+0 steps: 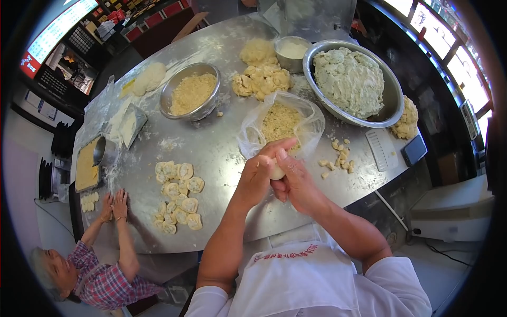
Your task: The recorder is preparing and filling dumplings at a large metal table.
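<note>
Cupped together over the near part of the steel table, my left hand and my right hand close around a pale ball of dough, which the fingers partly cover. Just beyond them lies an open clear plastic bag of yellowish-green crumbly filling. To the left rest several flattened dough pieces with greenish filling showing. Small dough bits are scattered to the right of my hands. A large steel bowl holds a big mass of pale greenish dough.
A steel bowl of yellow crumbs, dough lumps and a smaller metal container of white powder stand farther back. A white slotted scraper and a phone lie right. At left, another person presses both hands on the table.
</note>
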